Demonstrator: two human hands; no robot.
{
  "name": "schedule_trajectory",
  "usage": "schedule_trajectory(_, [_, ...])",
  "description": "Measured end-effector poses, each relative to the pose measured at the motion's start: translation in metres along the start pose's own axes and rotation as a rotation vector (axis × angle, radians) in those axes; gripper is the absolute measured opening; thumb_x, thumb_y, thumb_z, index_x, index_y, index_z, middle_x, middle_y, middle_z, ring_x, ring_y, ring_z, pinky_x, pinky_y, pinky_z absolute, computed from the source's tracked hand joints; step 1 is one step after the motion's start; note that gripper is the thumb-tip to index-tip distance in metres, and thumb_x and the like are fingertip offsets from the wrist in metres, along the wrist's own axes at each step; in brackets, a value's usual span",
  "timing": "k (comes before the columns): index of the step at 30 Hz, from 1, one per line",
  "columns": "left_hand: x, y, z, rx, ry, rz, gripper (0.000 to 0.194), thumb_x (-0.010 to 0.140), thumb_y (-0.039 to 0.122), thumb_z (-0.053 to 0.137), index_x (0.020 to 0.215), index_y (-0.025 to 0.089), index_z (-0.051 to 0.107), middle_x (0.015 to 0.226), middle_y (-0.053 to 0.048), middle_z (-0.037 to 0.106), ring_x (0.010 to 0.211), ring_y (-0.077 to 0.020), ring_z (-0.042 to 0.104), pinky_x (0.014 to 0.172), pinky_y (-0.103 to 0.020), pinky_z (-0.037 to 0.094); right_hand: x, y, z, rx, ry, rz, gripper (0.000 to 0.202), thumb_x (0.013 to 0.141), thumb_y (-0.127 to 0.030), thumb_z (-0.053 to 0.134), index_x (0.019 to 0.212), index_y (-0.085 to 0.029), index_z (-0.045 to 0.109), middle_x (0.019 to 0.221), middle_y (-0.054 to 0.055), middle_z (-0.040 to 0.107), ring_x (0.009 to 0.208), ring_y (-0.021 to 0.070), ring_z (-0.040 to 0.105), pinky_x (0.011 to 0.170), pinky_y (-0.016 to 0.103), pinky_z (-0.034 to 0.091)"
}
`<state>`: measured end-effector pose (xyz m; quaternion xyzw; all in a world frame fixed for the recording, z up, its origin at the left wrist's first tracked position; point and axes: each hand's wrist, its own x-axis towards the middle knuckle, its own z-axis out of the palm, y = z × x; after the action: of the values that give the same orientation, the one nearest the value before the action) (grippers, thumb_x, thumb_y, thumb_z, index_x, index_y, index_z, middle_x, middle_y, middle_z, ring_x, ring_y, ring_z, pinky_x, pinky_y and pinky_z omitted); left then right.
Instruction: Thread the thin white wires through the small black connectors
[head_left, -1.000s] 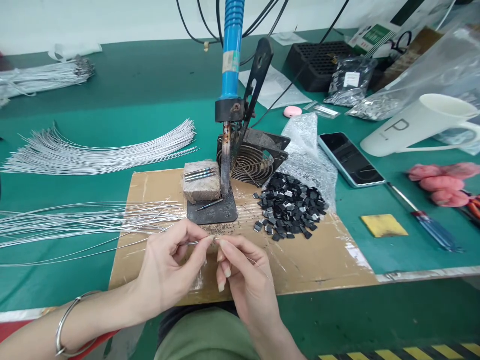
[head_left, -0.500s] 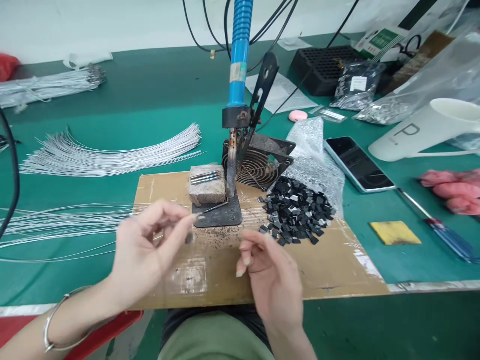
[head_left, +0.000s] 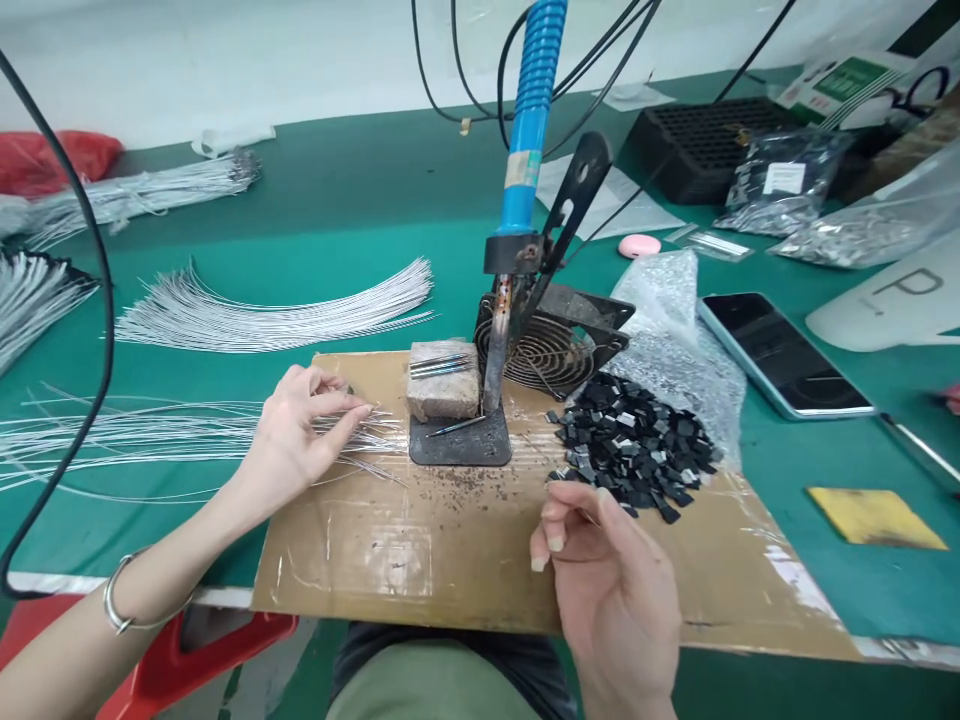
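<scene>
My left hand (head_left: 306, 425) is over the ends of the loose white wires (head_left: 187, 435) on the left side of the cardboard. Its thumb and forefinger are pinched together; whatever lies between the tips is too small to make out. Above the cardboard's front part hovers my right hand (head_left: 619, 575), palm turned up, fingers loosely curled and apart, with nothing visible in it. It is close to a pile of small black pieces (head_left: 637, 440). Between the hands a blue-handled soldering iron (head_left: 534, 100) points down at a dark metal plate (head_left: 465, 450), where a thin tip-like rod (head_left: 457, 427) lies.
Several thin metal rods rest on a worn block (head_left: 442, 385) beside the iron. Behind stands a small fan (head_left: 555, 345). A curved wire bundle (head_left: 277, 320) lies at the back left. To the right are bubble wrap (head_left: 690, 330), a phone (head_left: 787, 355) and a yellow sponge (head_left: 874, 517).
My left hand has moved away from the plate to the wire ends. My right hand stays curled near the black pieces. The camera view has shifted left.
</scene>
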<state>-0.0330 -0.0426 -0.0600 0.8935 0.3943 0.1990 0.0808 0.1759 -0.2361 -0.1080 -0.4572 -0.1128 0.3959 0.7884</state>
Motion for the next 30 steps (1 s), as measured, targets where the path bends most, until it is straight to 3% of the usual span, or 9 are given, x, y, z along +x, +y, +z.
schedule_trajectory(3, [0.015,-0.009,-0.005,0.105,0.062,0.055,0.028,0.098,0.037,0.058,0.091,0.022,0.081,0.098,-0.009,0.070,0.096,-0.0262,0.061,0.087,-0.040,0.049,0.001,0.000,0.000,-0.009,-0.007,-0.013,0.024,0.090,-0.038,0.073,0.086,-0.017,0.085,0.068,0.007,0.070,0.054,0.0126,0.059,0.042,0.023,0.054])
schedule_trajectory(9, [0.077,-0.050,0.010,0.243,-0.096,0.179,0.030,0.099,0.026,0.049,0.107,0.015,0.075,0.110,-0.017,0.068,0.105,-0.0327,0.056,0.094,-0.048,0.043,0.000,0.000,0.000,-0.026,-0.005,-0.011,0.025,0.089,-0.038,0.074,0.082,-0.017,0.084,0.066,0.006,0.068,0.051,0.0126,0.057,0.041,0.024,0.053])
schedule_trajectory(13, [0.104,-0.062,0.026,0.239,-0.146,0.218,0.027,0.093,0.010,0.045,0.090,0.014,0.072,0.099,-0.019,0.067,0.103,-0.0333,0.056,0.094,-0.048,0.039,-0.001,0.000,0.001,-0.021,-0.013,-0.009,0.025,0.089,-0.037,0.075,0.079,-0.016,0.083,0.065,0.005,0.067,0.051,0.0118,0.056,0.041,0.023,0.053])
schedule_trajectory(16, [0.110,-0.063,0.031,0.209,-0.143,0.201,0.025,0.089,0.007,0.046,0.079,0.015,0.067,0.090,-0.018,0.066,0.095,-0.0317,0.059,0.095,-0.048,0.038,-0.001,0.000,0.002,-0.009,-0.026,-0.009,0.025,0.088,-0.038,0.076,0.077,-0.016,0.083,0.064,0.005,0.067,0.050,0.0114,0.056,0.040,0.022,0.052])
schedule_trajectory(19, [0.109,-0.064,0.028,0.159,-0.098,0.138,0.020,0.091,0.012,0.048,0.084,0.015,0.067,0.089,-0.015,0.069,0.091,-0.0295,0.061,0.096,-0.047,0.039,0.000,0.001,0.002,-0.008,-0.032,-0.004,0.025,0.088,-0.037,0.076,0.077,-0.016,0.083,0.064,0.005,0.067,0.050,0.0111,0.056,0.040,0.021,0.053])
schedule_trajectory(23, [0.107,-0.067,0.018,0.032,0.024,0.002,0.016,0.095,0.023,0.053,0.094,0.015,0.067,0.094,-0.012,0.074,0.086,-0.0241,0.066,0.087,-0.038,0.046,-0.001,0.000,0.003,-0.014,-0.036,0.002,0.025,0.088,-0.036,0.076,0.076,-0.016,0.083,0.063,0.005,0.066,0.050,0.0112,0.056,0.040,0.021,0.053])
schedule_trajectory(30, [0.100,-0.070,-0.001,-0.274,0.191,-0.145,0.022,0.091,0.038,0.065,0.089,0.016,0.070,0.083,-0.008,0.079,0.079,-0.0196,0.075,0.073,-0.028,0.055,-0.001,0.001,0.001,-0.022,-0.060,-0.013,0.026,0.088,-0.037,0.077,0.076,-0.015,0.083,0.064,0.005,0.067,0.049,0.0108,0.057,0.040,0.021,0.054])
